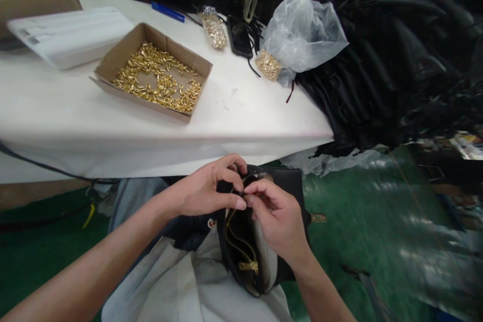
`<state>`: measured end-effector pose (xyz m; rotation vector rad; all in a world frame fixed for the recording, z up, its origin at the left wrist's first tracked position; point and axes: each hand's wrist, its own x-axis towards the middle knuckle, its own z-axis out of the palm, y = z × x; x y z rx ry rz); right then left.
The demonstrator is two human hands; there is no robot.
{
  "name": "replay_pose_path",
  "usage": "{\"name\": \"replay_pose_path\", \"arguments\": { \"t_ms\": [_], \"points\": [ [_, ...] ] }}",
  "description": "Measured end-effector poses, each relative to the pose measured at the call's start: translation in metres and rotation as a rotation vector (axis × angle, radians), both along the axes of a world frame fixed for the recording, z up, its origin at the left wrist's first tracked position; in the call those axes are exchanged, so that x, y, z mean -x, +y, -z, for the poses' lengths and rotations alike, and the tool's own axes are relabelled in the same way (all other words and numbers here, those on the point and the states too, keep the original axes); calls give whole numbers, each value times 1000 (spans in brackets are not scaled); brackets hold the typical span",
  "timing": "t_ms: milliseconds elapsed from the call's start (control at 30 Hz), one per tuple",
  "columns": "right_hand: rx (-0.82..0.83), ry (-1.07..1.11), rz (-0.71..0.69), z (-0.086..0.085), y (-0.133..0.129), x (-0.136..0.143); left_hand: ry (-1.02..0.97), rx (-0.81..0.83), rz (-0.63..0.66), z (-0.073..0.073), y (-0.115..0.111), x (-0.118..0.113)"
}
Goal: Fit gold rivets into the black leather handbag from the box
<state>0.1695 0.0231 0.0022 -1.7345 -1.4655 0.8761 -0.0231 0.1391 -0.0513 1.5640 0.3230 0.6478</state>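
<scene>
A black bag (pixel 290 186) lies on the person's lap with its mouth open, showing a pale lining and a gold zipper (pixel 249 265). My left hand (pixel 211 186) is at the bag's far rim, thumb and fingers bent in a pinch. Close against it, my right hand (pixel 277 214) pinches at the same spot with thumb and forefinger. What lies between the fingertips is too small and hidden to name.
On the white table (pixel 234 110) stand a cardboard box (pixel 204 68) of gold metal pieces, a phone (pixel 239 36), a blue pen (pixel 168 12) and plastic bags (pixel 302 35) of small parts. Black material (pixel 385 60) is piled at the right.
</scene>
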Motion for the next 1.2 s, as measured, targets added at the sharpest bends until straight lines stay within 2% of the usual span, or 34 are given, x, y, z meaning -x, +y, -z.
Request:
{"name": "replay_pose_path", "arguments": {
  "t_ms": [67,233,433,533,600,700,833,933,1033,1100,1200],
  "points": [
    [-18,-52,25,4,0,0,-19,18,-37,-1,-3,-6],
    [-114,-154,125,15,-3,-3,-17,16,-266,-4,-24,-25],
    [-248,-289,157,24,-12,4,200,-126,-350,-5,-42,-27],
    [-262,-266,169,23,-13,6,145,-123,-298,-4,-37,-18],
    [-226,-223,130,20,-13,5,96,-83,-198,-2,-29,-9],
    [-198,-188,49,14,-12,2,126,-82,-96,-1,-16,2],
    [-150,-179,-6,9,-9,-1,131,-95,8,-5,-6,1],
    [-140,-172,29,9,-7,-3,125,-109,-31,-11,-8,-9],
    [-204,-221,81,10,-8,-1,104,-104,-163,-14,-17,-18],
    [-261,-273,87,12,-10,2,82,-100,-239,-13,-24,-21],
    [-305,-296,94,15,-13,7,66,-120,-262,-9,-32,-23]
  ]
}}
